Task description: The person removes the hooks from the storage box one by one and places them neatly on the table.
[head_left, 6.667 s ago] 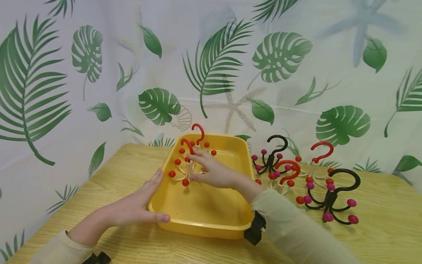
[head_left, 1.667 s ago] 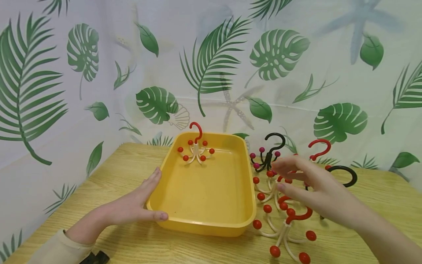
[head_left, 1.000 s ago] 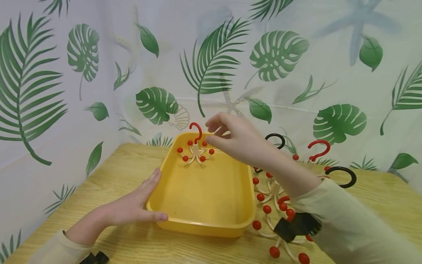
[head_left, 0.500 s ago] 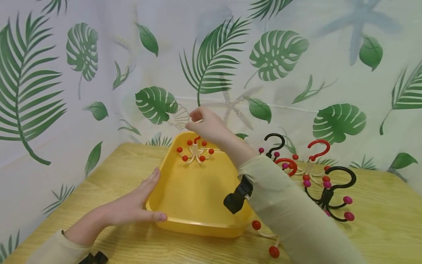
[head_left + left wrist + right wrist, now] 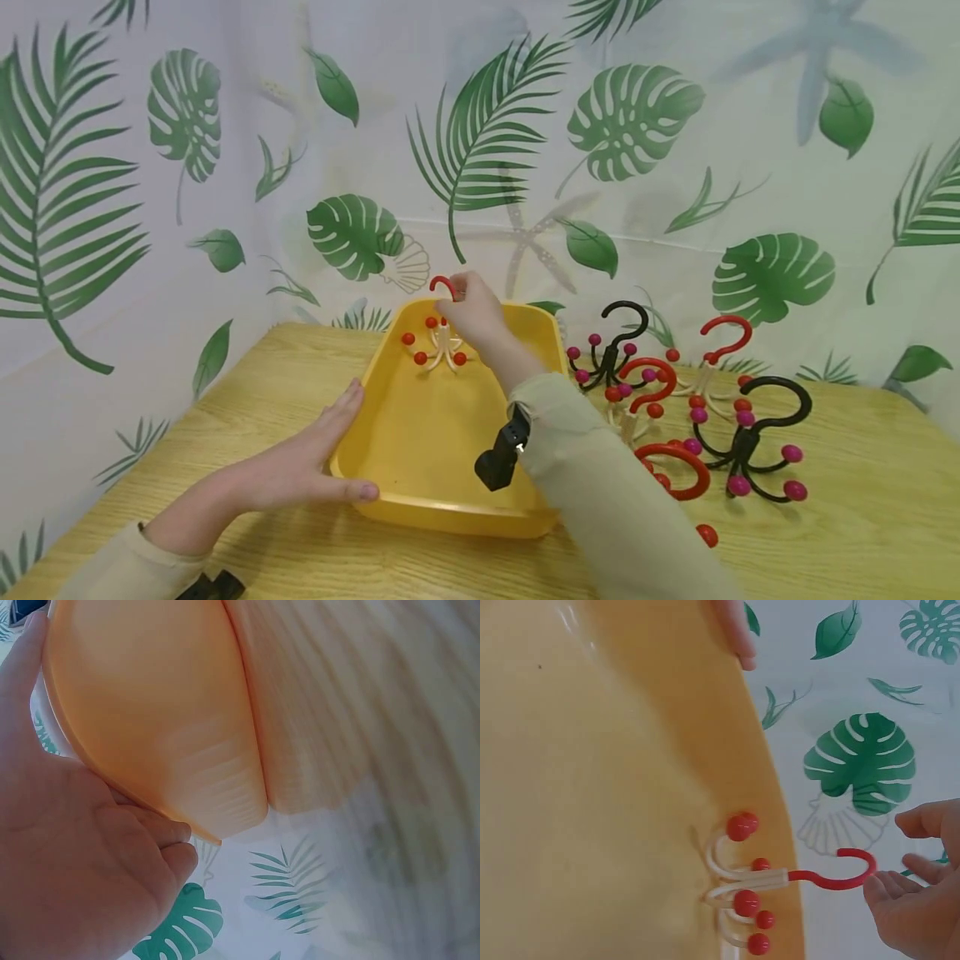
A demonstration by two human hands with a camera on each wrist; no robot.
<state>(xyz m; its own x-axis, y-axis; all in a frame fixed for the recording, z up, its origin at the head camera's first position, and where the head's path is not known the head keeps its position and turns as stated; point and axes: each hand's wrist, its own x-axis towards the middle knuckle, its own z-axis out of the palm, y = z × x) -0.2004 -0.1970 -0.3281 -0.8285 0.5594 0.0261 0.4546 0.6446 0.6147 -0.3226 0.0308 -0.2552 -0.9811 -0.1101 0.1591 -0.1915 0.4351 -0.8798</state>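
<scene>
A claw hanger with a red hook, white arms and red ball tips point(image 5: 443, 343) stands inside the far left part of the yellow plastic tray point(image 5: 457, 511). My right hand point(image 5: 477, 315) is at its red hook. In the right wrist view, the thumb of that hand point(image 5: 922, 915) lies right at the hook's bend, with the other fingers spread apart from the red hook point(image 5: 855, 883). My left hand point(image 5: 288, 471) rests on the tray's near left corner, thumb along the front rim and fingers extended along the left side. The left wrist view shows its fingers point(image 5: 161, 832) against the tray rim.
Right of the tray stand two black claw hangers with pink balls point(image 5: 744, 446) and several red-hooked ones point(image 5: 727, 337). My right sleeve partly covers a near red-hooked hanger point(image 5: 678, 471). A leaf-print backdrop point(image 5: 645, 208) rises behind the wooden table point(image 5: 285, 379).
A second red-hooked hanger left the tray and stands on the table to its right. My right hand moved from there back over the tray, down to the remaining hanger's hook. The left hand stayed.
</scene>
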